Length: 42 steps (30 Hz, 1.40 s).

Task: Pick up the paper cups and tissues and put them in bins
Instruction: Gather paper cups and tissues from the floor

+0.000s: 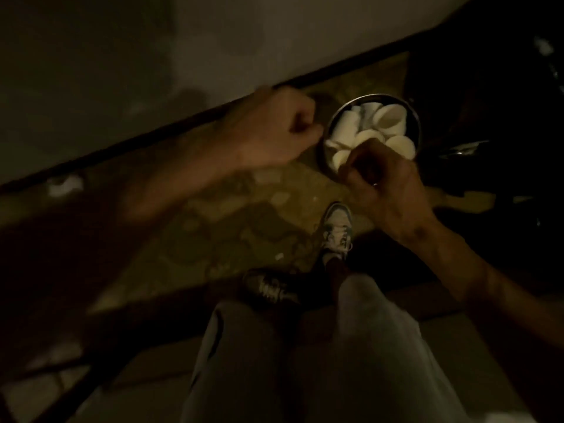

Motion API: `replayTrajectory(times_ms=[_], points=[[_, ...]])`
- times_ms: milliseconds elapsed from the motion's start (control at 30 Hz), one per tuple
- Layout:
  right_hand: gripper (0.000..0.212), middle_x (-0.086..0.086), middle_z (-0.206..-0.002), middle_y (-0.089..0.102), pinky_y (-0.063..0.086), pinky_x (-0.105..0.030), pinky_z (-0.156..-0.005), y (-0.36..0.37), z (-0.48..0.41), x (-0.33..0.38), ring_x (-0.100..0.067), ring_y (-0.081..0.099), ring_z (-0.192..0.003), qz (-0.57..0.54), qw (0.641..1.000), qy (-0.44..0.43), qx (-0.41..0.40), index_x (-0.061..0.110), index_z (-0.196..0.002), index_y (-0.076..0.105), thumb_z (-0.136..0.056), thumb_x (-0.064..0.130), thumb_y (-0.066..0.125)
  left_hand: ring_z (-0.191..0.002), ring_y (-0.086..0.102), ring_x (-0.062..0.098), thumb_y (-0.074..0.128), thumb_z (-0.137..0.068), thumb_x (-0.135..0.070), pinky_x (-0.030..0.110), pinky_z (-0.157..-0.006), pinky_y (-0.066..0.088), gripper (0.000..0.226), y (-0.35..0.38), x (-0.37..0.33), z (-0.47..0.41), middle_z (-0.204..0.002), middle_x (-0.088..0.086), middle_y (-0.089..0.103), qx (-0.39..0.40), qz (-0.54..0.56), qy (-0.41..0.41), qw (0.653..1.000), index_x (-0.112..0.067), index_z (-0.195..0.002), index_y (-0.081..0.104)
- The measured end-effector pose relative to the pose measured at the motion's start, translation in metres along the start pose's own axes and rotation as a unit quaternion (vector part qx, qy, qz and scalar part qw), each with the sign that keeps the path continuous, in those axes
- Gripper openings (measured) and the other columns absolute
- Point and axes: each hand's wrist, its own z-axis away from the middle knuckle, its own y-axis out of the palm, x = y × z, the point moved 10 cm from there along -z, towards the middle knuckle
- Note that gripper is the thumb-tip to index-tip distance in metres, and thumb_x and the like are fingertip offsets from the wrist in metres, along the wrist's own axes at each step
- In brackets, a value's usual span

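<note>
Nothing can be read here: the view is dark and smeared by motion. The white paper cups (392, 117) lying in the round bin (418, 129) show only plain surfaces, with no print or logo that can be made out. The lighter sneaker (337, 232) on the floor has darker panels and laces on it, but any marking on its side is too blurred to tell as a brand or a letter
</note>
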Motion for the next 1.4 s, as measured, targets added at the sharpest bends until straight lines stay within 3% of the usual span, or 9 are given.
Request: replayTrajectory(times_ms=[100, 200, 333, 467, 600, 1000, 1233, 1333, 1400], points=[[0.013, 0.011, -0.078, 0.061, 0.048, -0.024, -0.059, 0.034, 0.037, 0.103, -0.005, 0.059, -0.070, -0.016, 0.997, -0.075, 0.029, 0.021, -0.093, 0.056, -0.089, 0.033, 0.059, -0.056, 0.040, 0.000, 0.050, -0.089, -0.044, 0.029, -0.062, 0.038, 0.028, -0.089, 0.004, 0.096, -0.058, -0.014, 0.046, 0.019, -0.069, 0.013, 0.997, -0.023, -0.074, 0.058], [0.018, 0.018, -0.078, 0.058, 0.046, -0.024, -0.058, 0.092, 0.072, 0.183, -0.002, 0.058, -0.070, 0.013, 0.986, -0.132, 0.104, 0.050, -0.094, 0.045, -0.087, 0.043, 0.061, -0.061, 0.048, 0.009, 0.042, -0.081, -0.048, 0.031, -0.059, 0.044, 0.028, -0.151, 0.028, 0.198, -0.065, -0.011, 0.053, 0.015, -0.148, -0.004, 0.989, -0.025, -0.079, 0.058], [0.028, 0.029, -0.085, 0.062, 0.048, -0.009, -0.064, 0.190, 0.112, 0.255, 0.007, 0.061, -0.082, 0.046, 0.967, -0.173, 0.180, 0.051, -0.086, 0.051, -0.082, 0.036, 0.074, -0.053, 0.040, 0.003, 0.058, -0.089, -0.042, 0.022, -0.046, 0.021, 0.022, -0.199, 0.080, 0.343, -0.059, -0.012, 0.045, -0.122, -0.182, -0.063, 0.974, -0.030, -0.075, 0.047], [0.026, 0.020, -0.083, 0.063, 0.052, -0.014, -0.065, 0.289, 0.151, 0.294, 0.001, 0.063, -0.080, 0.066, 0.938, -0.167, 0.297, 0.045, -0.089, 0.048, -0.077, 0.051, 0.070, -0.052, 0.045, 0.005, 0.050, -0.094, -0.042, 0.019, -0.046, 0.028, 0.021, -0.180, 0.153, 0.461, -0.065, -0.011, 0.049, -0.203, -0.044, -0.194, 0.959, -0.033, -0.078, 0.041], [0.021, 0.025, -0.083, 0.062, 0.048, -0.009, -0.056, 0.370, 0.174, 0.322, 0.004, 0.062, -0.073, 0.120, 0.894, -0.205, 0.379, 0.045, -0.083, 0.051, -0.083, 0.034, 0.068, -0.051, 0.048, 0.004, 0.036, -0.093, -0.051, 0.024, -0.048, 0.042, 0.025, -0.135, 0.224, 0.533, -0.063, -0.015, 0.046, -0.261, 0.093, -0.310, 0.909, -0.041, -0.070, 0.032], [0.016, 0.032, -0.079, 0.058, 0.042, -0.010, -0.051, 0.617, 0.087, 0.351, 0.009, 0.057, -0.070, 0.247, 0.825, -0.200, 0.467, 0.040, -0.081, 0.053, -0.087, 0.034, 0.067, -0.067, 0.057, 0.008, 0.046, -0.100, -0.039, 0.024, -0.053, 0.042, 0.014, -0.095, 0.508, 0.575, -0.078, -0.007, 0.058, -0.394, 0.301, -0.501, 0.710, -0.028, -0.092, 0.051], [0.015, -0.003, -0.094, 0.063, 0.050, -0.022, -0.060, 0.755, -0.022, 0.354, -0.018, 0.062, -0.085, 0.297, 0.829, -0.130, 0.455, 0.021, -0.102, 0.058, -0.090, 0.016, 0.065, -0.077, 0.052, 0.014, 0.048, -0.099, -0.038, 0.024, -0.051, 0.026, 0.022, -0.066, 0.669, 0.544, -0.089, -0.004, 0.057, -0.411, 0.311, -0.539, 0.666, -0.021, -0.110, 0.057], [0.016, -0.007, -0.097, 0.065, 0.056, -0.035, -0.075, 0.797, -0.053, 0.342, -0.025, 0.064, -0.089, 0.300, 0.843, -0.094, 0.437, 0.017, -0.107, 0.060, -0.091, 0.013, 0.063, -0.098, 0.058, 0.023, 0.050, -0.099, -0.034, 0.031, -0.068, 0.042, 0.025, -0.036, 0.720, 0.515, -0.113, 0.007, 0.062, -0.391, 0.377, -0.510, 0.667, -0.021, -0.119, 0.054], [0.018, -0.004, -0.091, 0.065, 0.057, -0.032, -0.066, 0.818, -0.070, 0.330, -0.021, 0.065, -0.081, 0.305, 0.850, -0.056, 0.425, 0.013, -0.111, 0.060, -0.093, 0.010, 0.060, -0.113, 0.055, 0.028, 0.051, -0.098, -0.031, 0.040, -0.084, 0.049, 0.029, -0.018, 0.750, 0.496, -0.125, 0.013, 0.057, -0.356, 0.435, -0.487, 0.668, -0.022, -0.125, 0.051]])
